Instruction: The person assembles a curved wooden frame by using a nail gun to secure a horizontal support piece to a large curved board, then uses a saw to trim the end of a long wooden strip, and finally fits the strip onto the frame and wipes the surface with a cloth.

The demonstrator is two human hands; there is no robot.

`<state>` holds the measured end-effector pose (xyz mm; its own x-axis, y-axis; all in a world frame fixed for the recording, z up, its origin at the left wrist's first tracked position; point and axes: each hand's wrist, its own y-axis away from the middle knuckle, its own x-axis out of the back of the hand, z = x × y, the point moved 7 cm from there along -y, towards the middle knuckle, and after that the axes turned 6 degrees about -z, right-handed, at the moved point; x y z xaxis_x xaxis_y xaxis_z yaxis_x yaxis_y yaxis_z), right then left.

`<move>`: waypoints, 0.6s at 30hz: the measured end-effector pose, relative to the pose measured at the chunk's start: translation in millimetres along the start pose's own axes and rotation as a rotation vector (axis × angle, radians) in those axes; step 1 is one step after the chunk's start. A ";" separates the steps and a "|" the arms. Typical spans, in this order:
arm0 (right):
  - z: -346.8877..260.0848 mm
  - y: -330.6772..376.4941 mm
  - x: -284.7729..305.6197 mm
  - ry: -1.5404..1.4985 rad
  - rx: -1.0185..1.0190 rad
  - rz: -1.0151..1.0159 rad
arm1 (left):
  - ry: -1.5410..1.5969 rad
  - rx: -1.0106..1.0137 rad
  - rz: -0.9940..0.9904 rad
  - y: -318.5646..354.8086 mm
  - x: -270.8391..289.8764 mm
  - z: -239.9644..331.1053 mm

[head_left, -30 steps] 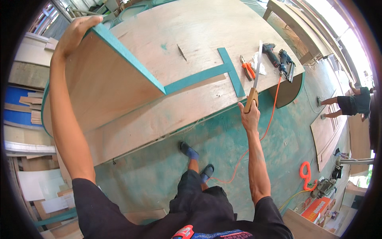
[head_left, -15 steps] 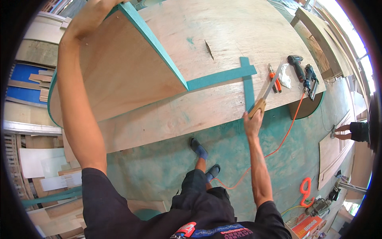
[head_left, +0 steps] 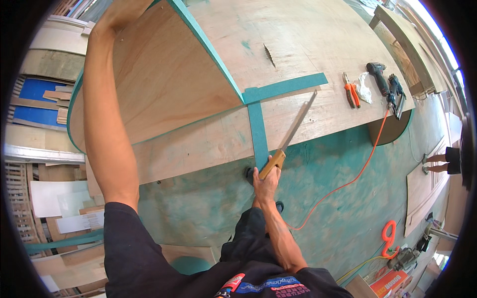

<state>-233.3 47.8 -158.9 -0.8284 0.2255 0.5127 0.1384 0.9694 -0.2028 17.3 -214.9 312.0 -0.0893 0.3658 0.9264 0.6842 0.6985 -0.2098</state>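
Probably steadying panel (head_left: 169, 74) with left hand (head_left: 126, 9), grip out of view, impossible to tell; apparently pinching strip (head_left: 257, 129), laid from panel's corner to near edge of table (head_left: 308, 44), with right hand (head_left: 267, 184); clasping saw (head_left: 296, 124) there too, angling it aside.

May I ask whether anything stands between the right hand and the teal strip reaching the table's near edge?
Nothing visible does: the right hand is right at the near end of the teal strip, and the handsaw it holds angles off to the right, its blade beside the strip, not across it.
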 end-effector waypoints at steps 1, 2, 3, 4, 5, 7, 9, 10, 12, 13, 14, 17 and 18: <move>-2.9 -6.4 -0.9 0.001 0.019 0.007 | 0.037 0.028 -0.026 -2.5 -1.7 2.9; -3.3 -12.4 -3.7 0.005 0.035 0.002 | 0.027 0.023 -0.024 -3.9 -0.2 3.2; -3.4 -18.4 -5.0 0.008 0.052 -0.004 | 0.016 0.019 -0.023 -5.9 -0.2 2.6; -0.3 -21.8 -5.4 0.020 0.066 -0.010 | 0.014 0.014 -0.018 -9.3 -0.3 8.3; 2.4 -24.0 -8.2 0.031 0.068 -0.033 | 0.104 0.112 -0.032 -11.6 -0.9 5.7; 5.0 -26.9 -13.1 0.056 0.077 -0.083 | 0.285 0.312 -0.059 -10.9 -2.9 0.1; 5.4 -26.6 -17.3 0.069 0.055 -0.100 | 0.127 0.162 -0.029 -13.9 -2.7 6.0; 3.1 -26.1 -19.9 0.069 0.045 -0.111 | 0.043 0.088 -0.019 -15.0 -0.5 11.5; -2.9 -25.3 -18.9 0.054 0.070 -0.095 | 0.096 0.156 -0.019 -20.4 -5.0 9.4; -1.1 -26.2 -13.4 0.062 0.078 -0.079 | 0.136 0.183 -0.007 -25.4 -11.3 8.9; 1.9 -26.7 -8.6 0.075 0.069 -0.077 | 0.074 0.144 -0.030 -29.9 -17.5 11.5; -10.3 -25.3 2.2 0.080 0.106 -0.052 | -0.076 0.064 -0.078 -31.9 -17.5 12.0; -16.7 -24.1 11.5 0.080 0.151 -0.026 | -0.081 0.051 -0.070 -29.2 -14.3 10.6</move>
<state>-237.0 28.7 -134.2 -0.7837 0.2134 0.5833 0.0293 0.9507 -0.3086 -9.0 -233.9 301.6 -0.1955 0.3625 0.9113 0.6370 0.7534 -0.1630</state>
